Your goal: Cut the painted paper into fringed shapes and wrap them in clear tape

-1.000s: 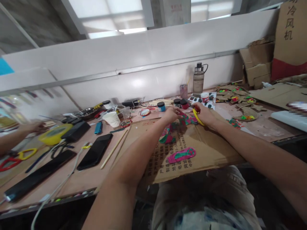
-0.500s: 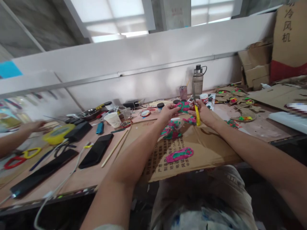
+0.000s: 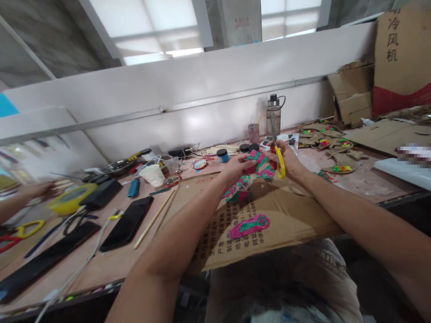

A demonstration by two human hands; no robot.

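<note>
Daylight falls from the skylight (image 3: pixel 148 27) above, glare sheens the white wall (image 3: pixel 202 121), and the wide lens bends blurred edges.

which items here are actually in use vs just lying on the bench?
In use:
- left hand gripping the painted pink-and-green cardboard strip
- right hand holding the yellow-handled scissors at that strip
- cardboard sheet under the work

Lying about:
- finished pink-and-green cutout
- black phone
- water bottle
- paper cup
- wooden sticks
</note>
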